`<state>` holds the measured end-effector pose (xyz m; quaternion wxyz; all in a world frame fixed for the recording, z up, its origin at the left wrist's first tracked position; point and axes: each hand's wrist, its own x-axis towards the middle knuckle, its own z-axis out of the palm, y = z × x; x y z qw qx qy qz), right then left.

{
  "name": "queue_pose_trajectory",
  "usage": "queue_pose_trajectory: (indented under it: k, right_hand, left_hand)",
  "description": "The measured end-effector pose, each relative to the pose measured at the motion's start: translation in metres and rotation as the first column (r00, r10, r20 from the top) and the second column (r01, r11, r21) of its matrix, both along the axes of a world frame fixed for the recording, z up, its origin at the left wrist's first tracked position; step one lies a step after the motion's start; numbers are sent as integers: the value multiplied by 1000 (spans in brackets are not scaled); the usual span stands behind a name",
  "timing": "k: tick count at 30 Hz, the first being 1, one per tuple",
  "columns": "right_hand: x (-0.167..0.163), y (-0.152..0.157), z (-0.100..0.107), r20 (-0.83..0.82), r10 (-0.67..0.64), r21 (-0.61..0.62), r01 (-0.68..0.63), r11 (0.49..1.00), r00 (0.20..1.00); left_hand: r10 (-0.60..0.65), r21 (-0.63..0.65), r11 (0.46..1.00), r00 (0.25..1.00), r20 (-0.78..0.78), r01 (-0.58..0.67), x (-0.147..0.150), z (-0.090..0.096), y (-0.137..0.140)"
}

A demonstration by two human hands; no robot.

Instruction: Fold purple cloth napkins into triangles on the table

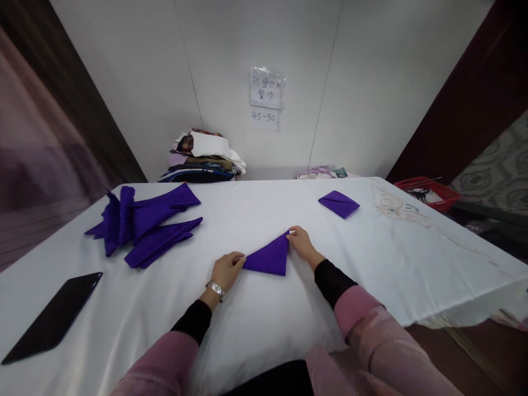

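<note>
A purple cloth napkin (270,257), folded into a triangle, lies on the white tablecloth (256,203) between my hands. My left hand (226,270), with a silver bracelet at the wrist, pinches its narrow left corner. At the upper right corner, the fingers of my right hand (301,241) are closed on the cloth. Farther back on the right rests another purple napkin (339,204), folded into a kite shape with a seam across it. A loose heap of purple napkins (152,217) lies to the left, some layered over others.
At the front left lies a black tablet (53,316). Folded clothes (206,154) are stacked behind the table's far edge, with more fabric (319,172) to their right. A red basket (433,193) holding scissors stands beyond the right edge. A handwritten sign (266,91) hangs on the wall.
</note>
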<state>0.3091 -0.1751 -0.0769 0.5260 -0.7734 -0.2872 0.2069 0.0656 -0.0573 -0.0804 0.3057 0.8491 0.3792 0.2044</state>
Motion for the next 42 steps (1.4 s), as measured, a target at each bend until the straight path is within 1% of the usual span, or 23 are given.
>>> queue_pose_trajectory:
  k: [7,14,19,29,32,37,42]
  right_hand:
    - [7,8,-3,163,46,-113,-27,993,986]
    - [10,12,1,257,107,-191,-58,980,960]
    - [11,16,5,300,133,-230,-64,971,945]
    - [11,18,-3,333,146,-274,-53,960,932]
    - [12,19,-2,345,147,-286,-45,957,927]
    - [11,19,1,381,147,-303,-27,952,913]
    - [13,21,7,410,208,-335,-65,940,888]
  left_hand:
    - [3,56,998,1000,-17,-2,3,-2,0]
    - [3,39,999,999,37,-4,3,-6,-1]
    - [-11,57,998,999,37,9,3,-8,0]
    - [-34,70,997,999,35,32,1,-5,-1]
    - [-22,62,998,999,47,19,1,-5,-2]
    - [19,86,996,999,34,-22,-1,-6,-2]
    - [51,141,989,999,4,-51,-1,-7,-2]
